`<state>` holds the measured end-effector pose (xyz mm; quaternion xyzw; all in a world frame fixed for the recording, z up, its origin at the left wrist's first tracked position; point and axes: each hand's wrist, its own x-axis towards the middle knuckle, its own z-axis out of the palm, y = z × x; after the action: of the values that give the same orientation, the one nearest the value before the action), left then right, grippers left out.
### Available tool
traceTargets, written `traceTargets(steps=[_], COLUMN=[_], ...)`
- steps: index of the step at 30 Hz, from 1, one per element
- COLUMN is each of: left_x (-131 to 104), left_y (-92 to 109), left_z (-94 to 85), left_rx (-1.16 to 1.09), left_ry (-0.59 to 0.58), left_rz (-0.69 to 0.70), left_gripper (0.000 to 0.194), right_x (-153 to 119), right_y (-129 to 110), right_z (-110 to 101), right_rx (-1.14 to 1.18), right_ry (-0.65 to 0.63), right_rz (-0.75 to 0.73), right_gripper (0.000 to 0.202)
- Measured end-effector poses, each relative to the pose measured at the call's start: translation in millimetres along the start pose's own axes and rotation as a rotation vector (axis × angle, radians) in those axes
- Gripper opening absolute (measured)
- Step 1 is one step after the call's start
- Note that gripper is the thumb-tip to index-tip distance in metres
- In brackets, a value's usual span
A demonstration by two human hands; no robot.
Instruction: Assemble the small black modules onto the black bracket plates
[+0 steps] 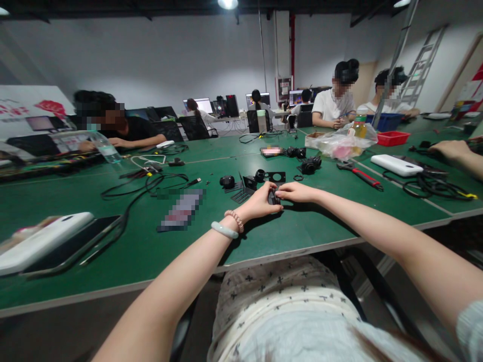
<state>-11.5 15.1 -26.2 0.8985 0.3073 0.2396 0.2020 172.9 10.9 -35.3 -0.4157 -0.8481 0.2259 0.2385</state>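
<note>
Your left hand [260, 200] holds small black part [273, 197] over worktop [320, 221], toward near edge; your right hand [296, 192], narrow, meets its side, grip unclear. Likely light, stiff, perhaps brittle: take outer sides gently.

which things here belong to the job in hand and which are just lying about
Likely the job: small black part between left hand and right hand; flat black plate with round hole

Likely lying about: clear plastic bottle at left; translucent plastic bag; red plastic tray
</note>
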Motion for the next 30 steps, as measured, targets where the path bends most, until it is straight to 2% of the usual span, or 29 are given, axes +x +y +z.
traceTargets(steps=[11, 30], left_x=[-1.2, -2.2], left_y=[6.6, 12.3], left_z=[-2.2, -1.9], left_rx=[-0.027, -0.086], left_ry=[-0.002, -0.009], left_rz=[-0.023, -0.041], left_gripper=[0.053, 0.046], right_x=[2.9, 11.8], right_y=[-4.0, 7.7], right_z=[-0.4, 7.9], right_rx=[0.054, 0.087], right_ry=[0.017, 0.096], right_rz=[0.062, 0.088], right_gripper=[0.054, 0.056])
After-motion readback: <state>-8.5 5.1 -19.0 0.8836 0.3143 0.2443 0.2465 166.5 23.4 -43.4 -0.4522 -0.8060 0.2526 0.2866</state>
